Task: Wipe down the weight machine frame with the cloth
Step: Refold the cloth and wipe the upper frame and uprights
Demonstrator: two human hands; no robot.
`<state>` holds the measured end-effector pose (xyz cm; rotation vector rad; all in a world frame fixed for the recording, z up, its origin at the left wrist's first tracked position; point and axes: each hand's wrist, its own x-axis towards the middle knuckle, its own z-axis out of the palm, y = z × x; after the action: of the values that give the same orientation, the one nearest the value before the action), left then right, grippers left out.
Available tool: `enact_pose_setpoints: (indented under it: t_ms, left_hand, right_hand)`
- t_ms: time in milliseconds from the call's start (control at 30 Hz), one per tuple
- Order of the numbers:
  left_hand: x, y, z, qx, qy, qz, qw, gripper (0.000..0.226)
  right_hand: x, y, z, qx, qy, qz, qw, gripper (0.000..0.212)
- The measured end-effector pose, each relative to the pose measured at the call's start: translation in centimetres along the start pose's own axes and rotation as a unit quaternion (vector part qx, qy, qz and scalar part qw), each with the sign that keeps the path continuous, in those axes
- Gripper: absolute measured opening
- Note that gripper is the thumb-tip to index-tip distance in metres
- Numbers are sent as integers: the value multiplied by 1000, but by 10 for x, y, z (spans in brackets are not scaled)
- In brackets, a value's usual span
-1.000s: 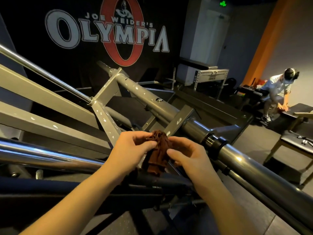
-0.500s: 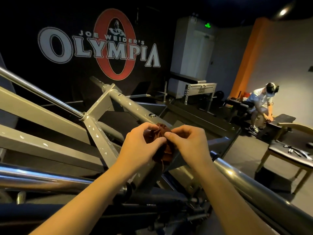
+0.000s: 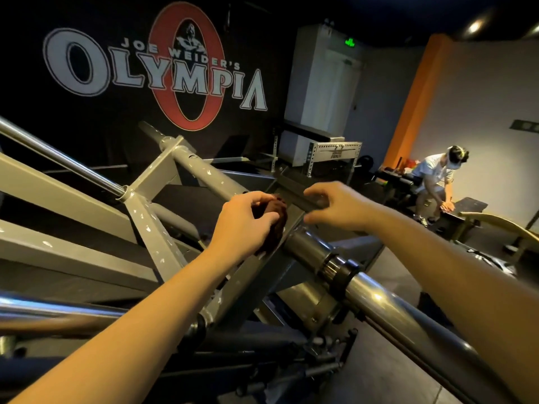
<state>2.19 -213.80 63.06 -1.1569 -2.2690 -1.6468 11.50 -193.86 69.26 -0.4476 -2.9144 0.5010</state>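
Your left grip (image 3: 246,225) is curled round the bunched dark brown cloth (image 3: 277,220), thumb on the near side and fingers over the top. It holds the cloth against the grey painted steel weight machine frame (image 3: 204,173), at the spot where a flat grey brace (image 3: 253,281) meets the main round tube. The cloth is wadded into a short roll. Its long axis runs from just beyond your fingertips back under your palm, roughly along the brace and across the tube, and most of it is hidden by the grip. The tube's long axis is a diagonal: it rises away from the left grip toward the far left and comes down past it toward the near right. There it passes into a black collar and a polished chrome sleeve (image 3: 388,301) that lies under your right forearm. Your right grip (image 3: 335,208) hovers just to the right of the cloth, apart from it and above the tube, its fingers loosely curved with nothing in them; it is a little blurred. To the left of the left grip a thin chrome rod (image 3: 58,158) slants into the frame's joint. Well beyond both grips hangs a black wall banner with a red oval and silver lettering (image 3: 154,80). Far to the right of the right grip, another person (image 3: 434,176) bends over a dark padded bench (image 3: 469,204).
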Motion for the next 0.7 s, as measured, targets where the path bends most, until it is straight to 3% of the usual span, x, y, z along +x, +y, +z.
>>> enact_pose_setpoints:
  t_ms: [100, 233, 433, 700]
  left_hand:
    - [0, 3, 21, 23, -6, 20, 1000, 38]
    - [-23, -10, 22, 78, 13, 32, 996, 40]
    - [-76, -33, 0, 152, -7, -18, 988, 41]
    - [-36, -3, 36, 93, 47, 52, 993, 41]
  right_hand:
    - [6, 14, 10, -19, -71, -34, 997, 76]
    - [14, 23, 14, 26, -80, -88, 993, 47]
    - [21, 21, 10, 58, -84, -126, 987, 11]
    - [16, 22, 20, 70, -46, -118, 989, 16]
